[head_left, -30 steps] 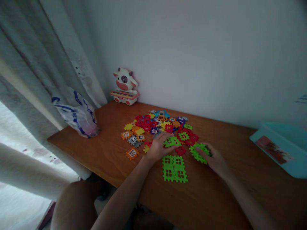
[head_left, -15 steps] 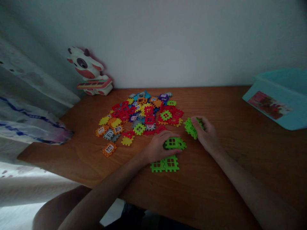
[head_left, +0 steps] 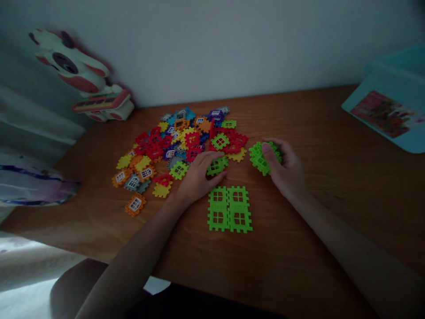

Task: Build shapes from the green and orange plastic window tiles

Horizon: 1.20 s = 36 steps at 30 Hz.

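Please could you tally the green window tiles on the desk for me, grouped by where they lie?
Joined flat panel: 4
Tile at the left hand: 1
Loose tiles in the pile: 3
Total: 8, leaving out the clump in the right hand, too bunched to count.
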{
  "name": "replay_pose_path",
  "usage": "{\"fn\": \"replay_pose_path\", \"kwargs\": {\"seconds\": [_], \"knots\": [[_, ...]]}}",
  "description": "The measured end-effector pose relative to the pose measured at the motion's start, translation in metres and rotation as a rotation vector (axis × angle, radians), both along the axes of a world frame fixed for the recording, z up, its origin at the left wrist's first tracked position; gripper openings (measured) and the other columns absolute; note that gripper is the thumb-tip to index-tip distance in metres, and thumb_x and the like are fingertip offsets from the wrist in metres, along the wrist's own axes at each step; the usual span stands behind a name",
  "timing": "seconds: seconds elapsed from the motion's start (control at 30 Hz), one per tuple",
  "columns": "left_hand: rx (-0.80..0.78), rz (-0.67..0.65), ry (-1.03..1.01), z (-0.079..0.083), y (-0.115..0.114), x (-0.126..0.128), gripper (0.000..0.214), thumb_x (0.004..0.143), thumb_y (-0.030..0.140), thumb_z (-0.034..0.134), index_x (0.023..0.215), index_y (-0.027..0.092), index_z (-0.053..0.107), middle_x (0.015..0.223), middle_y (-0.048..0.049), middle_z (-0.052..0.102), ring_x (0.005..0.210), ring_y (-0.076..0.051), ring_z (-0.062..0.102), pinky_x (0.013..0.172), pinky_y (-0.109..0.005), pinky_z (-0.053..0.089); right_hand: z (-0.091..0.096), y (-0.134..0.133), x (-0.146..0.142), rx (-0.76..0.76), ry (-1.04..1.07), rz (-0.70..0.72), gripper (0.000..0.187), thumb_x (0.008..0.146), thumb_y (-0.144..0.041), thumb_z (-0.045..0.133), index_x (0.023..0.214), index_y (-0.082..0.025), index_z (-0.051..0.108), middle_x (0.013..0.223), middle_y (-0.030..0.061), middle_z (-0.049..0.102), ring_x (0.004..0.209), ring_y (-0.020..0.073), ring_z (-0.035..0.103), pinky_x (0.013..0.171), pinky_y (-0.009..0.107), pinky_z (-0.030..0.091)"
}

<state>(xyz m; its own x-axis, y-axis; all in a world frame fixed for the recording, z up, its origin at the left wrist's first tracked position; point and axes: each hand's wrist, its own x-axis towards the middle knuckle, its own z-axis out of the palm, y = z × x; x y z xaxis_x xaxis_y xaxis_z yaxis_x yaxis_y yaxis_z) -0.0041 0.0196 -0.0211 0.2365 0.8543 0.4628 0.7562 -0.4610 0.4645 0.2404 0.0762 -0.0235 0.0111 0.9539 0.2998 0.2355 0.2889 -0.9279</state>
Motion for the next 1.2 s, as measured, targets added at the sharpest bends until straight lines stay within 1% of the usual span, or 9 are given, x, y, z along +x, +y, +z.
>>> {"fn": "replay_pose_path", "kwargs": {"seconds": [0.13,0.2,0.27,0.37,0.6,0.73,0.83,0.97,1.2], "knots": [[0.067,0.013,0.162,0.006,-0.002,0.004,0.045,0.096,0.036,0.067,0.138,0.021,0.055,0.144,-0.0165,0.055,0.138,-0.032,0.050,0.115,-0.053,0.043,-0.004,-0.002,0.001,0.064,-0.154,0.024,0.048,0.094,-0.055,0.065,0.132,-0.026,0.063,0.113,0.0084,0.074,0.096,0.0264,0.072,0.087,0.045,0.059],[0.113,0.005,0.178,0.013,-0.003,0.001,0.039,0.099,0.037,0.063,0.134,0.021,0.057,0.139,-0.0161,0.059,0.132,-0.031,0.054,0.111,-0.051,0.046,-0.006,-0.003,0.001,0.078,-0.192,0.047,0.058,0.094,-0.054,0.066,0.144,-0.028,0.054,0.118,0.0097,0.074,0.099,0.0284,0.072,0.088,0.048,0.059],[0.142,-0.161,0.240,0.022,-0.005,-0.004,0.028,0.100,0.038,0.060,0.122,0.021,0.063,0.122,-0.0119,0.067,0.113,-0.026,0.064,0.099,-0.043,0.053,-0.006,-0.005,0.000,0.121,-0.253,0.055,0.063,0.094,-0.053,0.066,0.149,-0.027,0.048,0.129,0.0125,0.070,0.112,0.0321,0.069,0.097,0.053,0.055],[0.127,-0.458,0.362,0.036,-0.012,-0.008,0.046,0.094,0.059,0.062,0.117,0.019,0.066,0.106,-0.0095,0.071,0.093,-0.025,0.067,0.082,-0.038,0.055,-0.004,-0.006,0.000,0.233,-0.376,0.034,0.059,0.093,-0.053,0.067,0.143,-0.025,0.054,0.142,0.0155,0.062,0.131,0.0363,0.058,0.111,0.060,0.045],[0.018,-0.587,0.267,0.030,-0.027,0.017,0.094,0.075,0.078,0.070,0.140,0.012,0.055,0.129,-0.0200,0.065,0.116,-0.036,0.062,0.102,-0.049,0.050,0.002,-0.009,0.001,0.286,-0.363,-0.015,0.029,0.095,-0.049,0.064,0.114,-0.027,0.065,0.116,0.0127,0.069,0.110,0.0319,0.065,0.096,0.052,0.051],[-0.059,-0.558,0.264,0.037,-0.025,0.009,0.084,0.071,0.078,0.074,0.125,0.015,0.064,0.114,-0.0154,0.069,0.103,-0.032,0.064,0.091,-0.044,0.053,0.012,-0.021,0.003,0.414,-0.401,0.366,0.028,0.092,-0.048,0.068,0.073,-0.028,0.059,0.068,0.0009,0.062,0.064,0.0200,0.058,0.064,0.037,0.048],[-0.251,-0.440,0.250,0.054,-0.022,-0.013,0.056,0.076,0.069,0.077,0.100,0.019,0.070,0.095,-0.0059,0.069,0.086,-0.022,0.064,0.075,-0.031,0.050,0.017,-0.025,0.002,0.496,-0.489,0.689,0.035,0.085,-0.053,0.074,0.067,-0.027,0.059,0.056,-0.0034,0.055,0.055,0.0164,0.051,0.059,0.034,0.042],[-0.507,-0.441,0.177,0.065,-0.017,-0.038,0.028,0.088,0.047,0.076,0.086,0.019,0.074,0.077,-0.0004,0.067,0.069,-0.013,0.061,0.064,-0.023,0.042,0.018,-0.023,0.002,0.534,-0.485,0.754,0.030,0.085,-0.051,0.076,0.074,-0.025,0.065,0.061,-0.0025,0.060,0.058,0.0154,0.053,0.065,0.034,0.042],[-0.725,-0.443,0.144,0.057,-0.015,-0.044,0.030,0.079,0.047,0.082,0.093,0.022,0.073,0.075,0.0034,0.067,0.066,-0.012,0.061,0.058,-0.022,0.038,0.021,-0.022,0.009,0.479,-0.629,0.855,0.035,0.080,-0.056,0.079,0.081,-0.024,0.064,0.071,-0.0002,0.063,0.068,0.0187,0.057,0.071,0.036,0.040]]}}
